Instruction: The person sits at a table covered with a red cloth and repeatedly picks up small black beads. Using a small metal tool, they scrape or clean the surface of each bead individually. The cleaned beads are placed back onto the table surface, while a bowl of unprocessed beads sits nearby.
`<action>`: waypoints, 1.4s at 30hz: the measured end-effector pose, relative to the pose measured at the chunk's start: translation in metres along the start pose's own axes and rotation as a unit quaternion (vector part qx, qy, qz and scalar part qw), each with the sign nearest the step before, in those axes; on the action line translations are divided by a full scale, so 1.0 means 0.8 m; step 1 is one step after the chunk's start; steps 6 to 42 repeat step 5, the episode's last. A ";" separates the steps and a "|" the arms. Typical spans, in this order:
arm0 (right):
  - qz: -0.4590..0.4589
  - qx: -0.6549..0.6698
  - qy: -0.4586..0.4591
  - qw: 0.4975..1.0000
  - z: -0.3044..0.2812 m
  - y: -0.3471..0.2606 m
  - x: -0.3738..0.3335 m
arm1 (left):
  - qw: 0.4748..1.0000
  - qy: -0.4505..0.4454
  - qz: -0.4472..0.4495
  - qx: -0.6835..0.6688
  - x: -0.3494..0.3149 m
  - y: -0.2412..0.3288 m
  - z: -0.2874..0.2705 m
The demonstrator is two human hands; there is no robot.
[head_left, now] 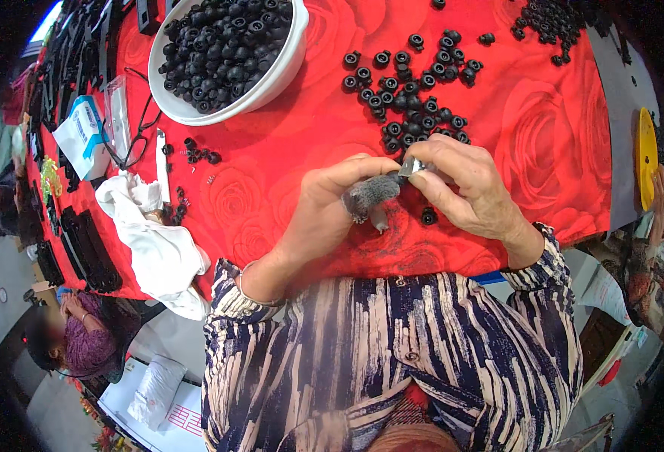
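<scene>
Both my hands meet over the red cloth near its front edge. My left hand (324, 196) is closed, its thumb and fingers pinched at a small dark part that is mostly hidden. A grey fuzzy covering (373, 196) wraps the fingers of this hand. Between the thumb and fingertips of my right hand (464, 181) is a small shiny metal blade (410, 166), its edge against the dark part. Just beyond my hands lie many loose black round plastic parts (428, 105), with a hole in each. One such part (428, 216) sits alone below my right hand.
A white bowl (294, 68) heaped with black parts stands at the far left. Eyeglasses (132, 147), a white cloth (158, 248) and several small black pieces (200, 154) lie on the left. On the right are a yellow dish (646, 151) and another person's hand (659, 192).
</scene>
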State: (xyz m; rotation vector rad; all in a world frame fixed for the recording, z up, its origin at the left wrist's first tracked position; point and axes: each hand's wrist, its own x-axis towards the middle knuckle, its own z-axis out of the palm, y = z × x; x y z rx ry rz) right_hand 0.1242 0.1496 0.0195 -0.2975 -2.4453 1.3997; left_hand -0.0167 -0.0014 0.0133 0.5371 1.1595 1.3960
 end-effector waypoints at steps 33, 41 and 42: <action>0.003 -0.002 -0.012 1.000 -0.001 0.004 -0.001 | 1.000 -0.006 0.008 -0.003 0.001 -0.005 -0.003; 0.003 -0.002 -0.012 1.000 -0.001 0.004 -0.001 | 1.000 -0.006 0.008 -0.003 0.001 -0.005 -0.003; 0.003 -0.002 -0.012 1.000 -0.001 0.004 -0.001 | 1.000 -0.006 0.008 -0.003 0.001 -0.005 -0.003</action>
